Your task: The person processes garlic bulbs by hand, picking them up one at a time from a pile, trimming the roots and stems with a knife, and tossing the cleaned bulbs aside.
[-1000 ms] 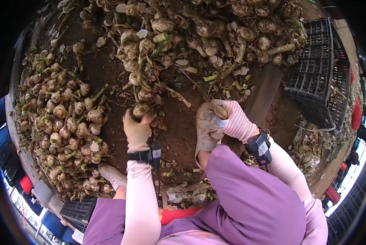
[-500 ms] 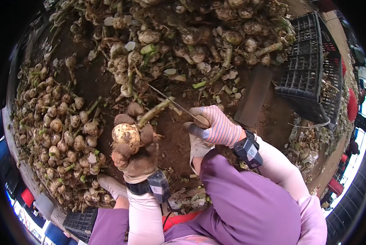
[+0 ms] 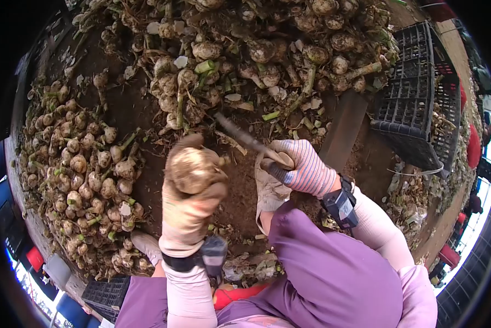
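Note:
My left hand, in a soiled glove, is wrapped round a garlic bulb; both are smeared by motion. A short stub seems to stick out on the bulb's right side. In my right hand, which wears a striped glove, is a knife gripped by its wooden handle. The blade points up and left, apart from the bulb. Beyond the hands, a heap of untrimmed garlic with stalks spreads over the soil. To the left lies a pile of garlic bulbs, mostly with short stems.
A black plastic crate stands at the right, beside a flat board. Cut stalk pieces and peelings lie on the ground before the heap. Another dark crate is at lower left, near my leg.
The long stalk that stuck out of the bulb towards the blade no longer shows. My left hand has turned with the bulb, and the knife has shifted slightly right.

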### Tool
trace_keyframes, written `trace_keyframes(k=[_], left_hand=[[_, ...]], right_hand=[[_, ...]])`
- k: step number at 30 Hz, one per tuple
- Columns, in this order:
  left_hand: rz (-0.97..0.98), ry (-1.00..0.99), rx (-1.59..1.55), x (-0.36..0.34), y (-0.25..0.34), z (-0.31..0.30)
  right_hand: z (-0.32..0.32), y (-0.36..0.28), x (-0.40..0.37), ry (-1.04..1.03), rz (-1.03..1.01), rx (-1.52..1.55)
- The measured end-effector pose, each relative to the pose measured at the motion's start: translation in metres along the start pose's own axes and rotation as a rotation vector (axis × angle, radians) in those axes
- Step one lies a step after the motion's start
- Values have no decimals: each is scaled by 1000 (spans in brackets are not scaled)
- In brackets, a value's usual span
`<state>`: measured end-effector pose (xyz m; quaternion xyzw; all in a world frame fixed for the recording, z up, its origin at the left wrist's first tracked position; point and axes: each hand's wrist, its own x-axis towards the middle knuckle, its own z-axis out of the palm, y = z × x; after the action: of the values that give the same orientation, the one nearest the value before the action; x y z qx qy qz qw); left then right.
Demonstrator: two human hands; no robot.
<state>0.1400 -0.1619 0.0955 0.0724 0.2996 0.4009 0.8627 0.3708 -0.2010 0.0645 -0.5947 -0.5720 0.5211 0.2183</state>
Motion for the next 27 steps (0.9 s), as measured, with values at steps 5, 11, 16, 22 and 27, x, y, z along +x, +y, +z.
trace_keyframes(k=[5,11,16,22,27], left_hand=[[235,105,1134,-9,-13,-5],[86,144,1013,-10,-6,11],[42,128,1033,-14,-8,19],[-121,92,1090,-17,-13,18],[-40,-229,1429,-17,-9,9]], right_hand=[[-8,-19,7,-81,-369,-358],[-10,-41,11,-191,-384,-456],[-3,-30,13,-218,-385,-469],[7,4,17,-142,-574,-314],[14,27,21,-81,-560,-348]])
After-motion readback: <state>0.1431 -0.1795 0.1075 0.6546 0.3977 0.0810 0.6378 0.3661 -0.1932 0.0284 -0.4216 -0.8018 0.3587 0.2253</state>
